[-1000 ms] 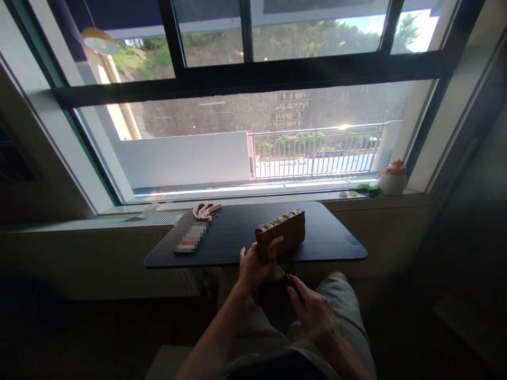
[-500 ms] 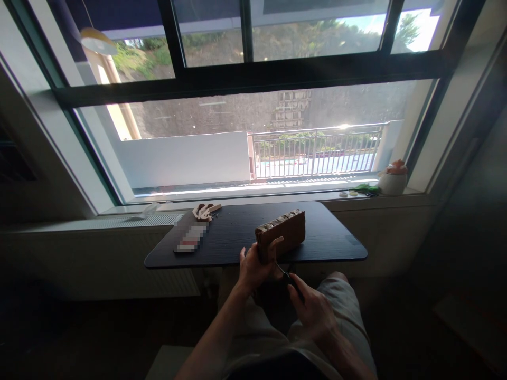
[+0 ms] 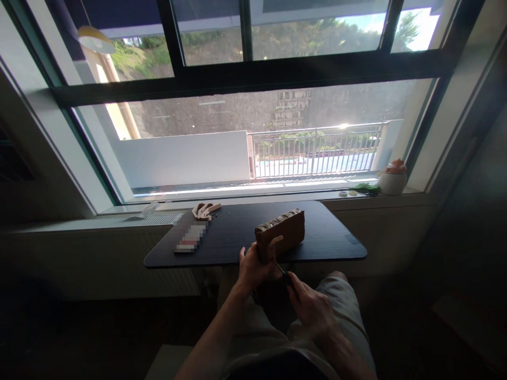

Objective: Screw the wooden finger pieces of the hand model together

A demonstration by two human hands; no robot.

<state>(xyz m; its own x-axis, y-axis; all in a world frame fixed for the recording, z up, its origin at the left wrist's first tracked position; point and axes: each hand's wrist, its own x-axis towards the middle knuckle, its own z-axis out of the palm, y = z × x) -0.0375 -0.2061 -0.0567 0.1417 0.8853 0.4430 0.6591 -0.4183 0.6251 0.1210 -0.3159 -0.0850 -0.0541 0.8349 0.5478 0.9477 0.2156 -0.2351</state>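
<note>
A brown wooden block-shaped piece point(image 3: 283, 234) with a pale wooden hook point(image 3: 274, 244) on its near end rests at the front edge of a dark table point(image 3: 237, 232). My left hand point(image 3: 253, 269) grips the near end of the piece, fingers wrapped round it. My right hand point(image 3: 311, 309) is closed on the black handle of a thin screwdriver point(image 3: 285, 275), whose tip points up toward the underside of the piece near the hook.
Loose pale wooden parts point(image 3: 205, 210) lie at the table's back left, with a small blurred box point(image 3: 191, 237) nearer. On the windowsill at the right stand a white pot point(image 3: 392, 179) and small green items point(image 3: 364, 187). A large window fills the view beyond.
My right hand has moved slightly up and left with the screwdriver toward the piece. The left hand and the wooden piece have stayed in place.
</note>
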